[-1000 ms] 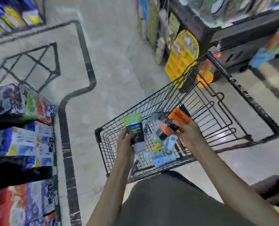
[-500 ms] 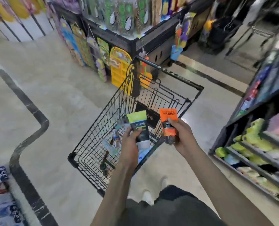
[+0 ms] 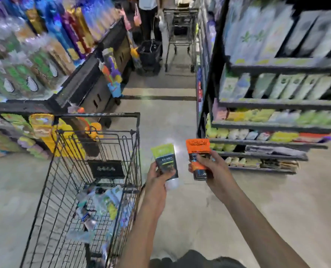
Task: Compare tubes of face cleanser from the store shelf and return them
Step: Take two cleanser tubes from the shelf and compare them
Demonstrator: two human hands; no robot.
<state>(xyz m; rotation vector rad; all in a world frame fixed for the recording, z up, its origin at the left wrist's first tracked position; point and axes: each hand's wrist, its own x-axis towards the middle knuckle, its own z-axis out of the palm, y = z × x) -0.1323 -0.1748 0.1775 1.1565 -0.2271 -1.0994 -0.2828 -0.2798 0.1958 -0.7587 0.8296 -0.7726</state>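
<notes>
At the lower centre of the frame, left hand [image 3: 156, 176] with fingers curled round a green tube [image 3: 165, 161], right hand [image 3: 212, 167] gripping an orange tube [image 3: 198, 151] just beside it, both upright, wire cart [image 3: 64, 190] at lower left, shelves [image 3: 267, 124] at right.

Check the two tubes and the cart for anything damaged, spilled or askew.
Nothing stands out. The left hand holds the green-and-black cleanser tube upright, the right hand the orange-and-black tube; neither looks dented or leaking. Packets lie loose in the black wire shopping cart, too blurred to judge.
</notes>
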